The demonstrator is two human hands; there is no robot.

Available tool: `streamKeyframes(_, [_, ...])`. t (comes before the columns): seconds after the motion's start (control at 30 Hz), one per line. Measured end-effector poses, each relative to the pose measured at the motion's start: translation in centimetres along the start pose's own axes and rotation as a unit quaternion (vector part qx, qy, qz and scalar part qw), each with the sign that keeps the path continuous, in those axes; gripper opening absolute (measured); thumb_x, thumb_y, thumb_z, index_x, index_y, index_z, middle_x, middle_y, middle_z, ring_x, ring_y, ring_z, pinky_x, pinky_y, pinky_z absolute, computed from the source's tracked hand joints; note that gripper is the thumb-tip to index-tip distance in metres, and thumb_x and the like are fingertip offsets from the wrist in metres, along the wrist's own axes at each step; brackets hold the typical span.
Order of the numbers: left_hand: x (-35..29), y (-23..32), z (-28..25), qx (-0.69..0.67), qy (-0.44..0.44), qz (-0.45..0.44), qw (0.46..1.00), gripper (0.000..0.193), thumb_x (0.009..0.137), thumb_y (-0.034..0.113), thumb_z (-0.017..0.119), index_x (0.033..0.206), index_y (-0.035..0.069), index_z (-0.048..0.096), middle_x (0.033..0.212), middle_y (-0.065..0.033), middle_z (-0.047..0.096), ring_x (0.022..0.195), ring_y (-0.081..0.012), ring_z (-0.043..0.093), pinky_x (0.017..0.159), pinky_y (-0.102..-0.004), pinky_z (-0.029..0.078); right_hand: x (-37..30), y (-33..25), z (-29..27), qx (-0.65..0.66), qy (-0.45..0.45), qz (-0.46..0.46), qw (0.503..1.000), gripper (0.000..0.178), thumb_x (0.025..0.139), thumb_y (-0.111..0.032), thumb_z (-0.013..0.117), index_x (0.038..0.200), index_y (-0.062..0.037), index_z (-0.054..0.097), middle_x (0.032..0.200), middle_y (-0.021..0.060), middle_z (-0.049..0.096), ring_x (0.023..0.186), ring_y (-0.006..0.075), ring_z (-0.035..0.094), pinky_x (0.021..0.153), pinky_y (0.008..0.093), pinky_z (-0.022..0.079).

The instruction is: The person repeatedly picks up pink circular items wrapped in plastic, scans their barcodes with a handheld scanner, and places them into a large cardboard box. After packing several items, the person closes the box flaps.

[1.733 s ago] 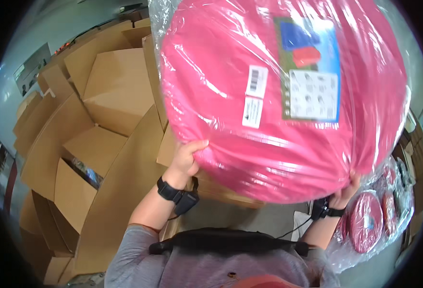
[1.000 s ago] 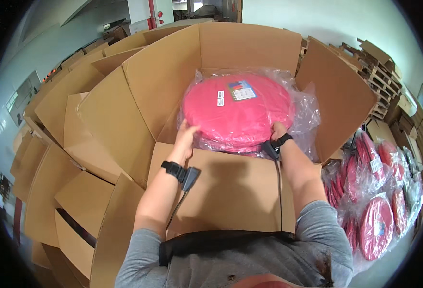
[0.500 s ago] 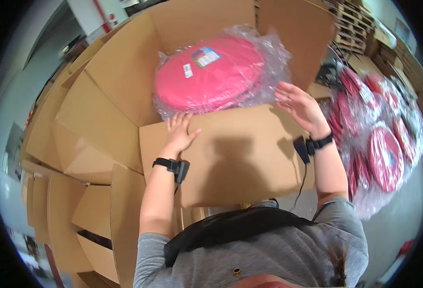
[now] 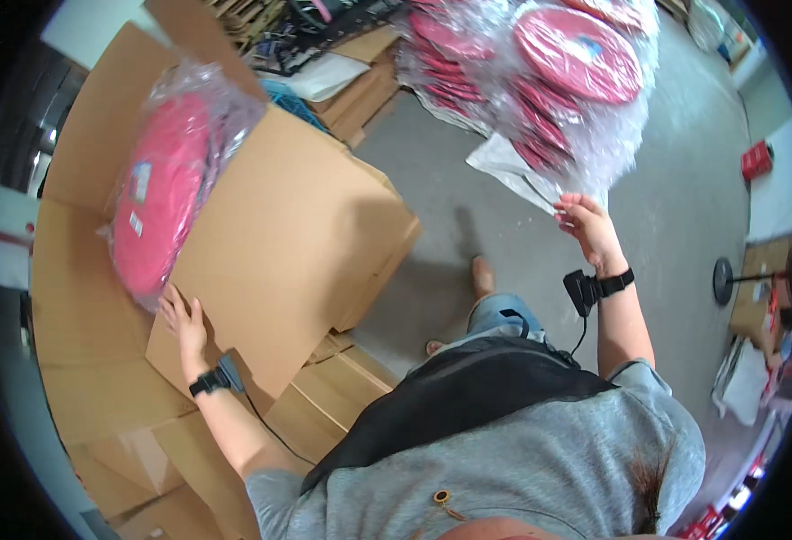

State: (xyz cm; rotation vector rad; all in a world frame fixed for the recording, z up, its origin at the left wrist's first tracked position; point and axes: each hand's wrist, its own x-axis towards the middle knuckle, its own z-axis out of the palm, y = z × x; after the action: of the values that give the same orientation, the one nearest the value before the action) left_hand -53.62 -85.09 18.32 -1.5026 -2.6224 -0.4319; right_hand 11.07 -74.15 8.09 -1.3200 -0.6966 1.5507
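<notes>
A large cardboard box (image 4: 261, 243) stands open at my left, its near flap folded outward. Inside it lies a round pink item wrapped in clear plastic (image 4: 164, 193), with two labels on its top. My left hand (image 4: 184, 326) rests on the flap's edge beside that item, fingers spread and nothing held. Out to the right, my right hand (image 4: 587, 232) hangs in the air with loosely bent, parted fingers, holding nothing. Just beyond it is a pile of similar plastic-wrapped pink items (image 4: 540, 81). Both wrists carry black strapped devices.
A white sheet (image 4: 513, 171) lies on the grey floor under the pile's near edge. Flattened cardboard (image 4: 360, 81) and pallets are beyond the box. At the far right stand a red object (image 4: 756, 160), a round black stand base (image 4: 723, 280) and more cartons.
My body and view have turned right, so the box now sits at the left and the pile ahead. My right hand has moved away from the box; my left stays at its edge.
</notes>
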Motion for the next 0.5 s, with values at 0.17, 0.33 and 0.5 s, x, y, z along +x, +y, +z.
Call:
streamKeyframes(0.17, [-4.3,13.6,-3.4,-0.138,-0.144,0.076,0.977,0.063,0.082,0.025,0.053,0.136,0.013,0.021,0.142,-0.0176,0.003,0.131,-0.0298,0.006,0.104,-0.0408,0.011,2.6,-1.0,-0.7,-0.018,-0.009,0.005,1.000,0.017,0.081,-0.010,0.052,0.098,-0.0056,0.054,0.091,0.0021,0.060,0.077,0.0098,0.056,0.069,0.0229,0.043])
streamKeyframes(0.33, [-5.6,31.5,1.2,-0.310,-0.273,0.268,0.871,0.071,0.075,0.030,0.060,0.134,0.008,0.026,0.143,-0.0132,0.007,0.132,-0.0261,0.007,0.105,-0.0388,0.008,8.7,-4.7,-7.3,0.012,0.013,-0.035,0.999,0.018,0.082,-0.009,0.052,0.099,-0.0048,0.053,0.094,0.0034,0.059,0.079,0.0108,0.056,0.070,0.0236,0.043])
streamKeyframes(0.5, [-3.8,47.1,8.8,-0.272,-0.355,0.321,0.835,0.062,0.075,0.007,0.059,0.130,0.011,0.033,0.141,-0.0155,0.016,0.130,-0.0263,0.017,0.104,-0.0339,0.017,13.1,-7.6,-14.3,-0.003,0.066,-0.047,0.997,0.016,0.082,-0.009,0.051,0.097,-0.0046,0.053,0.091,0.0036,0.059,0.077,0.0110,0.055,0.070,0.0244,0.043])
